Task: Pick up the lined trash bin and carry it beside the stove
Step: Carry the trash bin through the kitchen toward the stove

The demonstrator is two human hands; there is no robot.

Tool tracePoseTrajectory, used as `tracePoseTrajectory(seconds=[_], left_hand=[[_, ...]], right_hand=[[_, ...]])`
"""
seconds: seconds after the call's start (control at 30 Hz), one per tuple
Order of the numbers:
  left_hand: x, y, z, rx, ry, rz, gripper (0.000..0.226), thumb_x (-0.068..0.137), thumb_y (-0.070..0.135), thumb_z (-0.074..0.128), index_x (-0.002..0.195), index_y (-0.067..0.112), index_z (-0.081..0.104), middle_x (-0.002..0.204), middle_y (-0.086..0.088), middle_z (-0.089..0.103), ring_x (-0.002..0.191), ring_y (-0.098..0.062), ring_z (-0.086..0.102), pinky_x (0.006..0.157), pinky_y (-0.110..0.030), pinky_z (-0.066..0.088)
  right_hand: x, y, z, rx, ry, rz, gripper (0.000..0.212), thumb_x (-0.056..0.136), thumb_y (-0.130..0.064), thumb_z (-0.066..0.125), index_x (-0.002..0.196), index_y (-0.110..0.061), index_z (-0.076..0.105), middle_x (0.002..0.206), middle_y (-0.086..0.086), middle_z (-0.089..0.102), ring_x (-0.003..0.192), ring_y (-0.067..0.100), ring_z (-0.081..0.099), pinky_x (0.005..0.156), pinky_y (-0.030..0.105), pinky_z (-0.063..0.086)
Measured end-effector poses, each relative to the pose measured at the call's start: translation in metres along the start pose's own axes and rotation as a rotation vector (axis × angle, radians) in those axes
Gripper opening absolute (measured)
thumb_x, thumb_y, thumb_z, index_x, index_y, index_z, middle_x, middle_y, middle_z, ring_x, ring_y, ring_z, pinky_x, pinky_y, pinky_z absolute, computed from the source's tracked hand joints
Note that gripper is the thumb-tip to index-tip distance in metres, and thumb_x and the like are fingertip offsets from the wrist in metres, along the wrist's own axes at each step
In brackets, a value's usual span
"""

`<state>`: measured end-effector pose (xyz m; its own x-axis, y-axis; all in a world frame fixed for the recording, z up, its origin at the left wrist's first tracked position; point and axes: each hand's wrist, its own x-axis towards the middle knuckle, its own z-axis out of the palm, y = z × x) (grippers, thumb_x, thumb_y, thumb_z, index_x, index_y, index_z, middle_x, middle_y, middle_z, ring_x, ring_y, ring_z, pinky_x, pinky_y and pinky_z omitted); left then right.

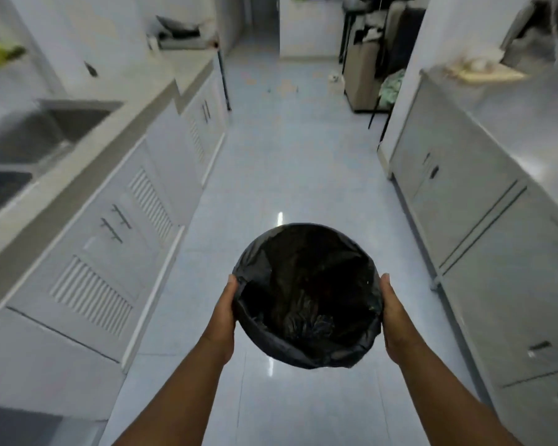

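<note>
A round trash bin [306,294] lined with a black plastic bag hangs in the air in front of me, above the glossy white floor. My left hand [224,312] presses against its left side and my right hand [395,317] against its right side, so both hold it up between them. Its mouth faces me and the inside looks dark, with crumpled liner at the bottom. No stove can be made out for sure; a dark appliance [178,32] sits on the far end of the left counter.
A counter with a double steel sink [45,130] and white cabinet doors [110,252] runs along the left. Steel cabinets [484,226] line the right. The tiled aisle [287,149] runs ahead to a doorway, where a cart and clutter [374,69] stand at the far right.
</note>
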<state>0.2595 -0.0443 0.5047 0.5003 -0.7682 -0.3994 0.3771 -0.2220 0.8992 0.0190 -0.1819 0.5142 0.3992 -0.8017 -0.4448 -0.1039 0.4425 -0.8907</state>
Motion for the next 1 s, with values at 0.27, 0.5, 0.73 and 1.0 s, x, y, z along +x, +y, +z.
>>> tracePoseTrajectory(seconds=[0.27, 0.5, 0.73, 1.0], left_hand=[[-0.064, 0.216, 0.003, -0.142, -0.133, 0.237, 0.069, 0.093, 0.071, 0.027, 0.133, 0.029, 0.064, 0.143, -0.001, 0.060, 0.134, -0.023, 0.051, 0.114, -0.042, 0.036], [-0.083, 0.317, -0.009, -0.175, -0.204, 0.404, 0.062, 0.093, 0.068, 0.036, 0.120, 0.024, 0.070, 0.130, -0.006, 0.068, 0.126, -0.026, 0.057, 0.111, -0.044, 0.041], [-0.052, 0.349, -0.014, -0.172, -0.208, 0.405, 0.060, 0.093, 0.066, 0.040, 0.121, 0.022, 0.070, 0.132, -0.008, 0.067, 0.127, -0.027, 0.057, 0.115, -0.046, 0.038], [0.040, 0.371, 0.019, -0.137, -0.191, 0.374, 0.075, 0.091, 0.069, 0.041, 0.145, 0.017, 0.052, 0.149, -0.010, 0.053, 0.138, -0.028, 0.047, 0.120, -0.046, 0.031]], right_hand=[[-0.086, -0.188, 0.063, 0.138, -0.109, -0.220, 0.085, 0.080, -0.082, 0.021, 0.136, -0.031, 0.059, 0.142, 0.003, 0.059, 0.130, 0.027, 0.052, 0.115, 0.048, 0.036], [-0.101, -0.275, 0.104, 0.097, -0.087, -0.297, 0.089, 0.082, -0.084, 0.018, 0.143, -0.028, 0.052, 0.150, 0.006, 0.051, 0.140, 0.030, 0.043, 0.119, 0.053, 0.027], [-0.079, -0.308, 0.121, 0.080, -0.073, -0.342, 0.091, 0.078, -0.086, 0.022, 0.145, -0.029, 0.049, 0.151, 0.007, 0.051, 0.140, 0.031, 0.043, 0.117, 0.057, 0.029], [0.013, -0.345, 0.109, 0.071, -0.079, -0.330, 0.087, 0.082, -0.082, 0.022, 0.146, -0.028, 0.046, 0.152, 0.009, 0.048, 0.140, 0.033, 0.043, 0.116, 0.056, 0.031]])
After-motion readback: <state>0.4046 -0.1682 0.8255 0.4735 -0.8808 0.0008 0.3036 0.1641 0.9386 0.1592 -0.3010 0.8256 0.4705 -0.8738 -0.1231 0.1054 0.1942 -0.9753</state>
